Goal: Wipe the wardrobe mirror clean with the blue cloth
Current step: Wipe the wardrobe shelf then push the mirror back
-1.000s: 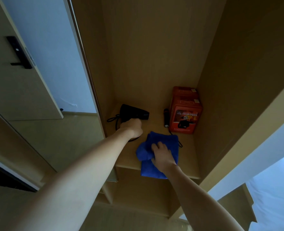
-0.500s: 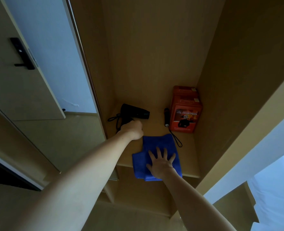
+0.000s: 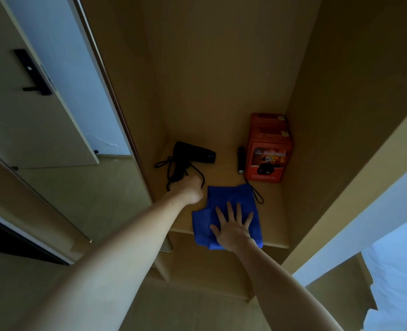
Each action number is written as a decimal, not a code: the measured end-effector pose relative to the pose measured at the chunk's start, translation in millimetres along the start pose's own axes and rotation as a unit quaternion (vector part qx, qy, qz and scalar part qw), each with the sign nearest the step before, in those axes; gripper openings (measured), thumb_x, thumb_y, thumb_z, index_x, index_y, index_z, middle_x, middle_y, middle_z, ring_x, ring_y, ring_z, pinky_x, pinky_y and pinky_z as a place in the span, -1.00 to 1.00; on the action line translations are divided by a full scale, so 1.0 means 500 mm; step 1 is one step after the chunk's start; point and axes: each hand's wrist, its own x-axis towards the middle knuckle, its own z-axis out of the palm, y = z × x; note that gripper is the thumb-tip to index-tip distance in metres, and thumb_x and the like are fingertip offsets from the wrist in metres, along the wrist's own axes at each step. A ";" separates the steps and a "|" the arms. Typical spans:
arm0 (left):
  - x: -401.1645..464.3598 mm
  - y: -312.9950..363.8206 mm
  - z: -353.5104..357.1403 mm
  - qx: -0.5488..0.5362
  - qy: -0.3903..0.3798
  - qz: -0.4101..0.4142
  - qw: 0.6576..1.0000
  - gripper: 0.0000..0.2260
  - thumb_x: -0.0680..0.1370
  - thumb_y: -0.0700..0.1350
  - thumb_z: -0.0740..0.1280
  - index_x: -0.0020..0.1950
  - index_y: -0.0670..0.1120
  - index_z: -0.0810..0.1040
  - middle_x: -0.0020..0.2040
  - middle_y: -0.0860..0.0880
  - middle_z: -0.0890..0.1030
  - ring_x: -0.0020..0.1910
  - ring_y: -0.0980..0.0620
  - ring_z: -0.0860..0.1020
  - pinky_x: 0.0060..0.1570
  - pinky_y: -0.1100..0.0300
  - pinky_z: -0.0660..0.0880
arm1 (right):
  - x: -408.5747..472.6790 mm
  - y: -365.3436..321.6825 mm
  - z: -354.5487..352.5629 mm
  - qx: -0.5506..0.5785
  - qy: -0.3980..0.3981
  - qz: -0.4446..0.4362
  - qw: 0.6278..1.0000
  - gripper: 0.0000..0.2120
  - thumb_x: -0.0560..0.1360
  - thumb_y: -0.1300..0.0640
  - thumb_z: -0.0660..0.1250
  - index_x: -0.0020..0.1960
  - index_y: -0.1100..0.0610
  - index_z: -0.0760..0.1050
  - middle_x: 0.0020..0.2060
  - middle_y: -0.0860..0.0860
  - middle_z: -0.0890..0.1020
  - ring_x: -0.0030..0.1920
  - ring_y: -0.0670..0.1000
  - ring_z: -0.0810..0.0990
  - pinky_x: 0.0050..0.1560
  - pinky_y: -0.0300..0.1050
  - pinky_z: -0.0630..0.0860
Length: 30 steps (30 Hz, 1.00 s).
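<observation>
Right hand (image 3: 233, 228): flat on the cloth, fingers straight and spread, pressing down and gripping nothing.
Cloth (image 3: 224, 199): blue, lying on the shelf, its near edge drooping over the shelf's front lip; the landmark for the rest.
Cloth handling: it looks soft, light and floppy, with folds on its left side, so it should bunch up readily. I would gather it in the middle under the palm, or pinch the overhanging near edge, so no loose corner trails.
Shelf (image 3: 274, 225): pale wood, inside the open wardrobe; it carries the cloth and everything beyond it.
Left hand (image 3: 188, 189): just left of the cloth, fingers curled round the handle of the dryer.
Dryer (image 3: 192, 155): black, beyond the cloth and to its left, cable looped beside it.
Torch (image 3: 241, 160): small and black, beyond the cloth, its wrist cord running back to the cloth's right far corner.
Box (image 3: 268, 151): red, upright in the far right corner past the cloth.
Mirror (image 3: 83, 96): I take the long pale panel left of the cloth, on the wardrobe door, to be it, not yet wiped.
</observation>
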 end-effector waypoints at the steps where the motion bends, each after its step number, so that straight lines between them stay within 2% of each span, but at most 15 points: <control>1: -0.001 0.003 0.003 0.003 -0.001 0.000 1.000 -0.82 0.56 -0.23 0.14 -0.10 -0.11 0.53 -0.10 -0.10 0.61 -0.13 -0.08 0.58 -0.03 -0.01 0.57 | 0.006 -0.002 -0.004 0.004 -0.009 0.007 1.000 -0.36 0.61 -0.31 -0.17 0.59 -0.11 -0.28 0.57 0.06 -0.30 0.53 0.27 -0.37 0.37 0.52 -0.31; 5: -0.006 0.013 0.009 0.009 -0.001 -0.006 1.000 -0.81 0.56 -0.23 0.13 -0.18 -0.07 0.48 -0.18 -0.07 0.56 -0.17 -0.07 0.55 -0.10 0.04 0.50 | 0.044 -0.013 -0.043 0.035 -0.073 0.030 0.996 -0.34 0.62 -0.29 -0.06 0.59 -0.13 -0.27 0.57 0.05 -0.31 0.52 0.28 -0.38 0.35 0.56 -0.30; 7: -0.014 0.015 0.004 0.013 -0.003 -0.006 1.000 -0.81 0.56 -0.23 0.14 -0.13 -0.09 0.52 -0.16 -0.07 0.57 -0.17 -0.07 0.55 -0.11 0.05 0.50 | 0.052 -0.012 -0.060 0.048 -0.096 0.032 0.994 -0.34 0.63 -0.26 0.00 0.60 -0.12 -0.25 0.57 0.04 -0.31 0.53 0.27 -0.37 0.36 0.55 -0.27; 10: -0.032 0.009 -0.009 0.015 -0.002 -0.007 1.000 -0.79 0.54 -0.23 0.14 -0.02 -0.10 0.56 -0.09 -0.09 0.59 -0.11 -0.09 0.57 0.01 -0.02 0.57 | 0.048 -0.014 -0.078 0.066 -0.099 0.029 0.992 -0.35 0.64 -0.20 0.05 0.61 -0.08 -0.17 0.59 0.05 -0.24 0.55 0.27 -0.29 0.41 0.51 -0.19; 13: -0.060 0.003 -0.024 0.007 0.011 0.002 1.000 -0.78 0.51 -0.23 0.15 0.01 -0.11 0.57 -0.06 -0.09 0.60 -0.11 -0.09 0.58 -0.06 0.00 0.57 | 0.027 -0.017 -0.099 0.089 -0.053 0.023 0.994 -0.38 0.64 -0.15 0.11 0.60 0.01 -0.01 0.59 0.08 -0.02 0.57 0.24 -0.09 0.46 0.40 0.01; 17: -0.106 -0.006 -0.047 -0.026 0.030 0.025 0.999 -0.75 0.52 -0.23 0.13 0.05 -0.13 0.58 -0.04 -0.10 0.61 -0.07 -0.11 0.59 -0.06 0.01 0.56 | -0.021 -0.032 -0.130 0.124 0.034 0.022 0.992 -0.45 0.63 -0.06 0.17 0.55 0.11 0.15 0.50 0.14 0.26 0.46 0.21 0.26 0.39 0.21 0.27; 19: -0.131 -0.008 -0.056 -0.031 0.039 0.046 0.998 -0.80 0.53 -0.23 0.12 -0.10 -0.12 0.54 -0.16 -0.06 0.56 -0.20 -0.07 0.55 -0.24 0.05 0.50 | -0.047 -0.046 -0.146 0.138 0.056 0.034 0.988 -0.47 0.63 -0.05 0.19 0.52 0.13 0.20 0.45 0.15 0.33 0.39 0.21 0.35 0.33 0.17 0.36; 21: -0.162 -0.011 -0.065 -0.030 0.043 0.066 0.996 -0.82 0.52 -0.24 0.12 -0.24 -0.07 0.43 -0.27 -0.02 0.45 -0.34 -0.02 0.43 -0.39 0.15 0.32 | -0.079 -0.061 -0.161 0.152 0.078 0.044 0.984 -0.51 0.62 -0.05 0.20 0.47 0.14 0.28 0.37 0.15 0.41 0.31 0.21 0.43 0.24 0.12 0.44; 23: -0.194 -0.022 -0.070 -0.031 0.046 0.091 0.994 -0.81 0.49 -0.25 0.13 -0.28 -0.04 0.39 -0.30 -0.01 0.42 -0.37 -0.03 0.38 -0.39 0.18 0.25 | -0.118 -0.080 -0.174 0.175 0.108 0.052 0.977 -0.58 0.61 -0.02 0.22 0.41 0.13 0.36 0.30 0.13 0.47 0.25 0.19 0.47 0.16 0.07 0.49; 25: -0.232 -0.045 -0.076 -0.032 0.058 0.111 0.992 -0.81 0.49 -0.24 0.15 -0.28 -0.03 0.42 -0.31 0.00 0.45 -0.36 -0.03 0.40 -0.37 0.18 0.29 | -0.155 -0.104 -0.185 0.193 0.146 0.053 0.969 -0.69 0.60 0.06 0.23 0.30 0.13 0.46 0.19 0.10 0.53 0.17 0.18 0.52 0.07 0.03 0.53; 28: -0.294 -0.100 -0.094 -0.012 0.077 0.132 0.988 -0.86 0.51 -0.20 0.18 -0.15 -0.03 0.50 -0.18 -0.01 0.53 -0.21 -0.05 0.52 -0.25 0.14 0.44 | -0.216 -0.159 -0.212 0.202 0.208 0.053 0.956 -0.85 0.55 0.21 0.23 0.06 0.14 0.55 -0.05 0.07 0.59 -0.07 0.15 0.58 -0.23 -0.08 0.52; 30: -0.335 -0.148 -0.117 0.002 0.085 0.129 0.988 -0.87 0.52 -0.19 0.18 -0.06 -0.06 0.52 -0.13 -0.02 0.55 -0.16 -0.08 0.54 -0.21 0.13 0.45 | -0.252 -0.209 -0.237 0.197 0.234 0.046 0.951 -0.87 0.53 0.26 0.21 -0.02 0.13 0.52 -0.11 0.05 0.57 -0.14 0.11 0.56 -0.33 -0.13 0.44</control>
